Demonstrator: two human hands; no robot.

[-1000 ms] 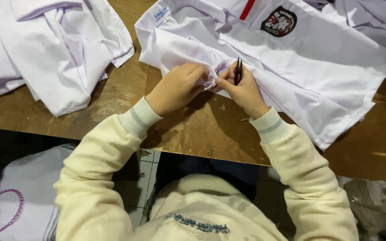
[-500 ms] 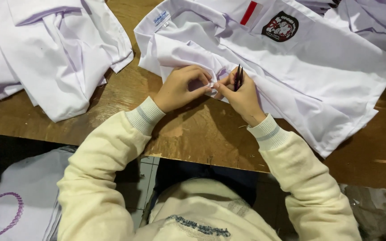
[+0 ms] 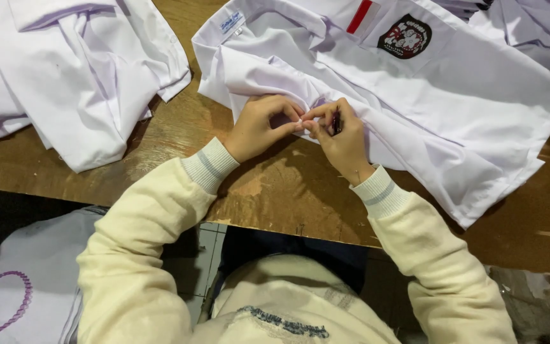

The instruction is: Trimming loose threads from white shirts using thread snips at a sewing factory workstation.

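A white shirt [image 3: 453, 102] with a red-and-white stripe and a dark round badge on its chest lies spread on the wooden table [image 3: 288, 191]. My left hand [image 3: 263, 125] pinches a bunched fold of the shirt's fabric near its front edge. My right hand [image 3: 338, 135] meets it fingertip to fingertip on the same fold and also holds a small dark tool [image 3: 337, 122] between its fingers. What kind of tool it is I cannot tell. Both arms wear cream sleeves with striped cuffs.
A pile of white garments [image 3: 65, 70] lies at the table's left. More white cloth [image 3: 536, 32] sits at the top right. The table's near edge runs just below my wrists; below it lie a white fabric with a purple cord [image 3: 7, 299] and a tiled floor.
Both hands have closed in on the fold, fingertips now touching. The dark tool has tipped down into my right hand.
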